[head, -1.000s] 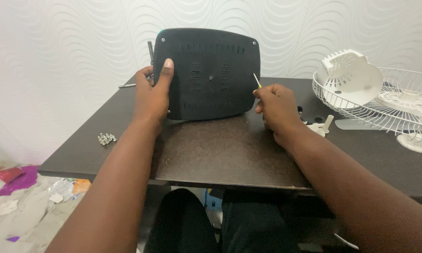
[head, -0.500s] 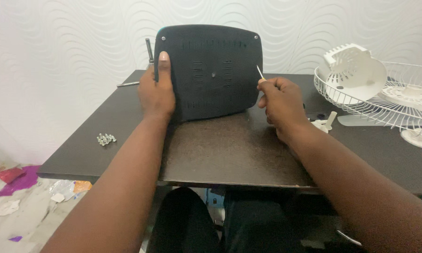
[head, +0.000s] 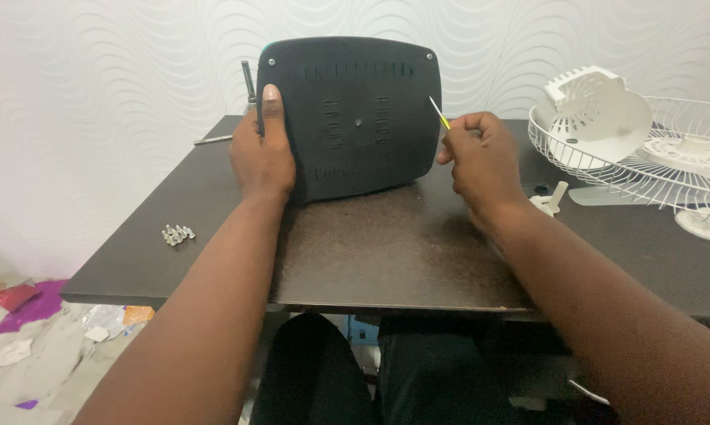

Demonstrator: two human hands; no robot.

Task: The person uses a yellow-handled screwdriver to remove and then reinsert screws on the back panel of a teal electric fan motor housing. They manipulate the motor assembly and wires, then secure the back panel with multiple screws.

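- Hands both busy at a black plastic rounded-square panel w/ vent slots [head: 359, 118], stood upright on its lower edge at the back-centre of the dark brown wooden surface [head: 386, 252], in front of the white wavy-patterned wall [head: 95, 86].
- Left hand [head: 262, 157] wrapped round the panel's left edge, thumb flat on its face, fingers behind; a thin dark metal rod [head: 248, 79] sticks up just beside the thumb.
- Right hand [head: 481, 157] closed in a fist round a thin screwdriver w/ yellow-green collar and silver tip [head: 438, 113]; tip points up-left, touching or nearly touching the panel's right edge, can't tell which.
- Small cluster of silver screws [head: 176, 234] lies on the surface, left side, well apart from the panel.
- Second thin metal rod [head: 213, 141] lies flat at back left.
- Right side: white wire fan guard [head: 607, 169] holding a white plastic fan motor housing [head: 599, 110]; small white plastic knob [head: 552, 198] near the right wrist.
- Floor at lower left: purple and orange scraps [head: 32, 303].
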